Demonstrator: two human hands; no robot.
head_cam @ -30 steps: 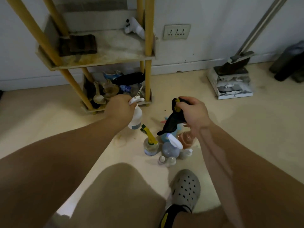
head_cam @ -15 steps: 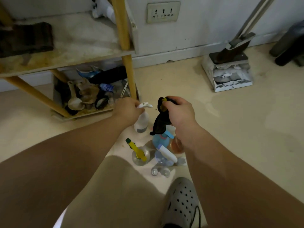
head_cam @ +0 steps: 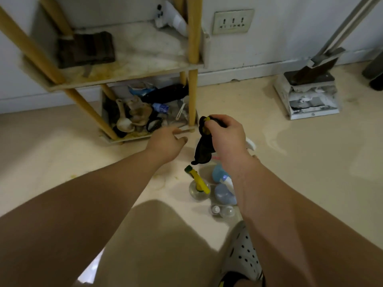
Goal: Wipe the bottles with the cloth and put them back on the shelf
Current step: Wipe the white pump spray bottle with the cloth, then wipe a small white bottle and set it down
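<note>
My right hand (head_cam: 226, 137) is shut on a black cloth with yellow trim (head_cam: 204, 141), which hangs above a cluster of bottles on the floor. My left hand (head_cam: 167, 143) hovers just left of the cloth, fingers apart, holding nothing. Below stand a clear bottle with a yellow sprayer (head_cam: 198, 184), two blue spray bottles (head_cam: 219, 175) (head_cam: 224, 194) and two small clear bottles (head_cam: 221, 211). A white spray head (head_cam: 249, 145) pokes out behind my right wrist, its body hidden. The wooden shelf (head_cam: 124, 67) stands at the upper left.
The shelf's bottom level (head_cam: 145, 112) is packed with spoons, brushes and a dark bottle. A dark folded thing (head_cam: 85, 49) lies on the middle board. A mop base (head_cam: 308, 94) stands against the wall at right. My shoe (head_cam: 240, 253) is near the bottles.
My left hand has let go of the white spray bottle and now holds nothing. The right hand still holds the cloth. The view has shifted towards the shelf.
</note>
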